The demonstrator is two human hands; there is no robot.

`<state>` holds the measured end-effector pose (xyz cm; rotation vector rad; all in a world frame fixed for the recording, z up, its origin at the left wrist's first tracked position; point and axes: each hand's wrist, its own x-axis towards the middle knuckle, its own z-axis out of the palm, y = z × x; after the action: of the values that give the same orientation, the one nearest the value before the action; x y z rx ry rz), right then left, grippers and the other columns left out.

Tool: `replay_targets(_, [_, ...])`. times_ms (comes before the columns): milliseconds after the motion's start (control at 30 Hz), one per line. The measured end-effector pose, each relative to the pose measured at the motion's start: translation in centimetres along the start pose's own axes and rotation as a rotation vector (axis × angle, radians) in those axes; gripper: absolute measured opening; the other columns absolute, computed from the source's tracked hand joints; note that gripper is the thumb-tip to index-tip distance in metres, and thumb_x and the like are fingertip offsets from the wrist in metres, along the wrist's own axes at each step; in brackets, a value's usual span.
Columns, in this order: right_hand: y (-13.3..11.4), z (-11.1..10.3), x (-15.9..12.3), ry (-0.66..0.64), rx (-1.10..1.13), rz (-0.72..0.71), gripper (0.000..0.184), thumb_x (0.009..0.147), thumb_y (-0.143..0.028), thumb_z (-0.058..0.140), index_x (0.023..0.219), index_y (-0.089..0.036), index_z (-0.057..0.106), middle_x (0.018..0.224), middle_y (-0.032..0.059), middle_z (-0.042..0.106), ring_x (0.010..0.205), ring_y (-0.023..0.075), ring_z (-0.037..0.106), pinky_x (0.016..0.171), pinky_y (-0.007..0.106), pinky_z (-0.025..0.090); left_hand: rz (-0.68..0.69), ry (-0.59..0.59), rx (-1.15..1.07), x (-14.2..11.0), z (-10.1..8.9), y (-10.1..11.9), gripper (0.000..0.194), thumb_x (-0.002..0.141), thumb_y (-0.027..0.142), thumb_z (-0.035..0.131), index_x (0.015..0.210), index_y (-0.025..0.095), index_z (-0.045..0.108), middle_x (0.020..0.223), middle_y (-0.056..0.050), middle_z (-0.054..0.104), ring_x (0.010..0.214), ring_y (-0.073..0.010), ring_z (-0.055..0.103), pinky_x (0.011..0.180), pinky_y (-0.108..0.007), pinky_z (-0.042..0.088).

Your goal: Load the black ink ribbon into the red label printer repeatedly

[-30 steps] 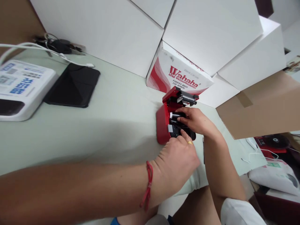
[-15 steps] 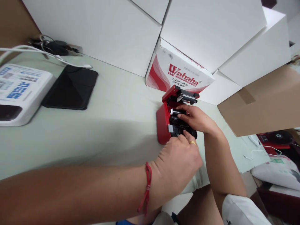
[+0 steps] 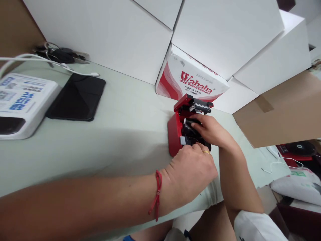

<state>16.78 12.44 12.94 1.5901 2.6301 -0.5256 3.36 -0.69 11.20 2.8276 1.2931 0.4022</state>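
A small red device (image 3: 175,134) with its lid up stands near the table's front edge, its black innards showing. My right hand (image 3: 213,130) reaches into the open compartment, its fingers curled on a black roll (image 3: 188,126) inside. My left hand (image 3: 192,174), with a ring and a red wrist string, is curled at the device's near end, fingertips on the black part by a small grey tab (image 3: 183,140). What the left fingers grip is hidden behind the hand.
White cardboard boxes (image 3: 225,33) and a red-and-white Wahaha carton (image 3: 185,80) wall the back. A brown cardboard flap (image 3: 281,110) hangs at right. At left lie a black tablet case (image 3: 76,97), a white device (image 3: 20,103), a white cable (image 3: 50,62) and keys (image 3: 59,55).
My right hand has pushed the black roll deeper into the compartment, so its white end no longer shows. My left hand stays at the device's near end.
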Motion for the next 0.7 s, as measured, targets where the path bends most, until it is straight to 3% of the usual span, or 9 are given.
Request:
replay_targets(67, [0.8,0.0,-1.1,0.042,0.111,-0.027,0.043,0.107,-0.026,0.052,0.144,-0.019,0.073,0.140,0.0103,0.078,0.124,0.0253,0.074,0.111,0.041,0.057,0.009,0.003,0.001,-0.1,0.0,0.0,0.033,0.098,0.003,0.056,0.121,0.004,0.079,0.101,-0.019,0.080,0.088,-0.0269,0.080,0.062,-0.031,0.060])
replay_targets(200, [1.7,0.1,-1.2,-0.059,0.239,-0.062,0.048,0.104,-0.023,0.053,0.149,-0.020,0.071,0.140,0.0089,0.078,0.114,0.0211,0.076,0.111,0.040,0.059,0.023,0.010,0.026,-0.3,0.0,0.1,0.035,0.099,0.005,0.056,0.127,0.002,0.077,0.108,-0.022,0.081,0.087,-0.0259,0.080,0.062,-0.030,0.059])
replay_targets(467, [1.1,-0.5,1.2,-0.071,0.115,-0.079,0.049,0.092,-0.006,0.058,0.133,-0.024,0.079,0.134,0.0028,0.081,0.120,0.0215,0.075,0.116,0.041,0.055,0.032,0.013,0.006,-0.2,0.0,0.0,0.033,0.099,0.004,0.055,0.121,0.004,0.079,0.107,-0.022,0.081,0.084,-0.0254,0.079,0.061,-0.030,0.059])
replay_targets(700, [2.0,-0.2,-0.9,-0.026,0.372,-0.125,0.046,0.095,-0.015,0.057,0.137,-0.023,0.074,0.141,0.0073,0.077,0.120,0.0205,0.075,0.107,0.039,0.061,0.050,0.043,0.018,-0.3,0.2,0.1,0.036,0.100,0.006,0.054,0.128,0.002,0.077,0.116,-0.025,0.082,0.086,-0.0252,0.080,0.061,-0.030,0.059])
